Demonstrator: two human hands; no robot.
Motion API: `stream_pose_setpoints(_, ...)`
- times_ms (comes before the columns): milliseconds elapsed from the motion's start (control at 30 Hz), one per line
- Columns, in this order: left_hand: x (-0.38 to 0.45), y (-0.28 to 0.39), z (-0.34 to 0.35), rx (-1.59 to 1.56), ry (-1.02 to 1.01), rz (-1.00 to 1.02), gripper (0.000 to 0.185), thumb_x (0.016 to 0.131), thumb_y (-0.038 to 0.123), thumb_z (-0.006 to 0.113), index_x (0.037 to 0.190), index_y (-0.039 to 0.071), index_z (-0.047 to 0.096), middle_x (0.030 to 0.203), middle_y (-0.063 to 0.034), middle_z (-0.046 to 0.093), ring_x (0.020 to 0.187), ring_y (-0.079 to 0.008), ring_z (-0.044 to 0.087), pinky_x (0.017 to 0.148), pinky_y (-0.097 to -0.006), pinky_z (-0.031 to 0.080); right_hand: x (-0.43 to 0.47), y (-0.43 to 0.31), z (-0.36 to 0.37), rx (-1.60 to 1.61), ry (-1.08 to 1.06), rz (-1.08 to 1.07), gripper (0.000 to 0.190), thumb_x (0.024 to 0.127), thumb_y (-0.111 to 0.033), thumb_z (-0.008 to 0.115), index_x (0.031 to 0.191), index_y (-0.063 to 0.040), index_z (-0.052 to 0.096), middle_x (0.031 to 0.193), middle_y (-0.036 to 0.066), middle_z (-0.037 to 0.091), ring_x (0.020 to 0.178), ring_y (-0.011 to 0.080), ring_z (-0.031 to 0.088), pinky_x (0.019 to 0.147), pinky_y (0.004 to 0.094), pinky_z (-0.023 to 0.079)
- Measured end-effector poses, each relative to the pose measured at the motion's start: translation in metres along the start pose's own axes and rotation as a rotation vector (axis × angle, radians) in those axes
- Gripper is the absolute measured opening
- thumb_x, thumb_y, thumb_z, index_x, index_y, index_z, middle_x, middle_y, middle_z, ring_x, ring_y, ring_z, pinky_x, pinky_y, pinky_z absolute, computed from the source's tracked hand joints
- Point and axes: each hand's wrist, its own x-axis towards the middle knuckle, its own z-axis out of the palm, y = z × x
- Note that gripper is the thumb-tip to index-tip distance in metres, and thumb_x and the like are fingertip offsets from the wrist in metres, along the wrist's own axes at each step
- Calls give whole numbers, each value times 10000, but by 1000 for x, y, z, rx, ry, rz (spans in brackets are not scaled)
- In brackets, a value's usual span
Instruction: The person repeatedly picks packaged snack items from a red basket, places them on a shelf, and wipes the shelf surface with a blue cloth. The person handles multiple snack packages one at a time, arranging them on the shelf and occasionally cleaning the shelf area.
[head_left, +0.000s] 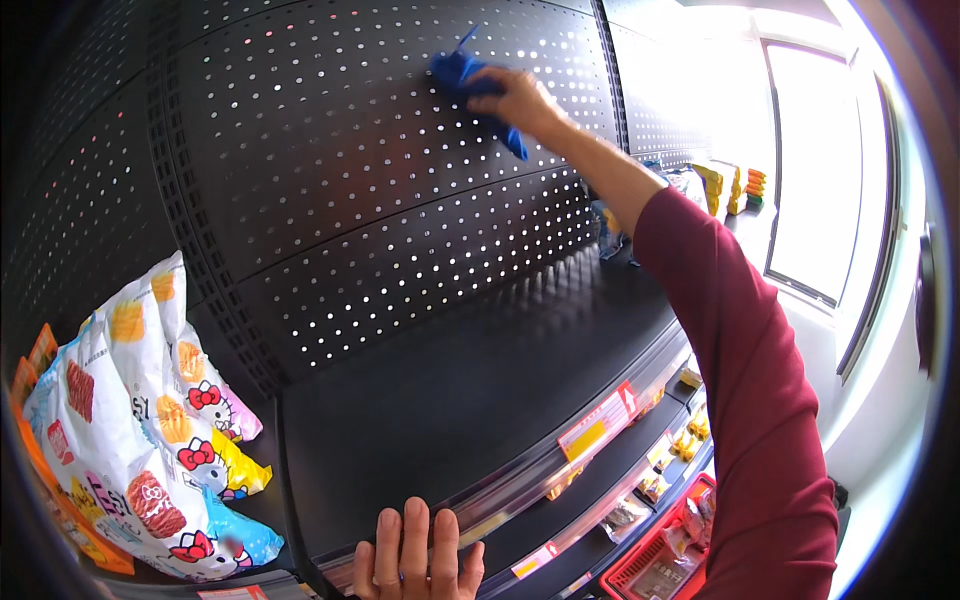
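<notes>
My right hand (521, 101) grips a crumpled blue cloth (457, 71) against the black perforated back panel (360, 142) of a shop shelf. The cloth hangs below the fingers, and a thin end of it sticks up above. At the bottom of the view, my left hand (420, 559) is at the front edge of the black shelf board (390, 420), its fingers up and slightly apart, with nothing seen in them. Whether it presses on the clear edge strip (495, 506) cannot be told.
Several snack bags (142, 450) stand on the left, beside the board. Further bags (611, 225) are behind my right forearm. A price tag (598, 427) hangs on the shelf edge. Lower shelves hold small packets (626, 517); a red basket (619, 581) with packets is below. A bright window (814, 172) is at right.
</notes>
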Motion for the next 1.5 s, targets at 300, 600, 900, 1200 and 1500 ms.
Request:
stream_pose_setpoints(300,18,7,-7,-115,246,-19,464,1091,449,512,1412,131,620,1459,-92,631,1390,-288,543,1187,-448,301,-180,49,19,-522,-589,-315,440,748,-83,783,1177,-175,749,1176,97,686,1215,312,625,1013,494,486)
stream_pose_setpoints(600,16,9,-5,-130,234,-29,479,1092,434,505,1447,123,588,1484,-112,605,1406,-305,519,1189,-466,299,-43,60,-36,-176,98,-60,299,804,0,703,1096,-58,737,999,184,759,951,272,748,858,395,569)
stream_pose_setpoints(900,11,9,-5,-128,147,-29,509,1028,451,606,1431,143,569,1474,-120,595,1413,-316,501,1180,-507,293,-172,76,-2,-539,-577,124,434,828,-114,586,1232,-47,729,1255,236,704,1223,381,656,1074,463,507)
stream_pose_setpoints(1200,8,4,-8,-132,207,-73,480,1053,420,596,1454,157,582,1509,-86,586,1442,-280,491,1193,-471,282,-184,0,28,-470,-797,24,421,870,-151,615,1273,-69,703,1261,207,684,1219,386,640,1074,471,498)
stream_pose_setpoints(1500,-1,4,4,-217,71,-43,652,929,463,738,1478,159,564,1589,-93,501,1511,-256,388,1239,-465,190,-191,-170,149,-188,-946,-212,411,972,-264,598,1365,-166,670,1395,130,571,1369,352,505,1139,492,438)
